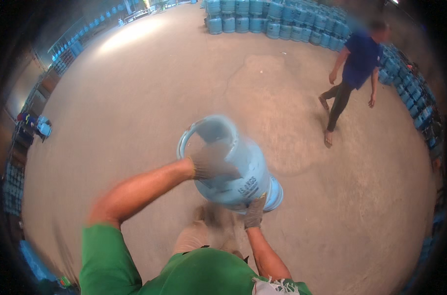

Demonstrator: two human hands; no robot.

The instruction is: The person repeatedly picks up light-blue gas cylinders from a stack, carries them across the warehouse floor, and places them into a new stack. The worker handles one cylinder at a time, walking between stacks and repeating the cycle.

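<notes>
A light-blue gas cylinder leans in front of me, its open collar ring tilted up toward the far left. My left hand, in a dark work glove, is at the collar and grips it; motion blurs the fingers. Lower down, my right hand, also gloved, is closed against the cylinder's lower side. A blue rounded base shows beyond the right hand; whether it belongs to this cylinder or to another one behind it, I cannot tell.
A person in a dark blue shirt walks on the concrete floor at the right. Stacked blue cylinders line the far side and curve down the right. Another person is beside a blue cylinder at the far left.
</notes>
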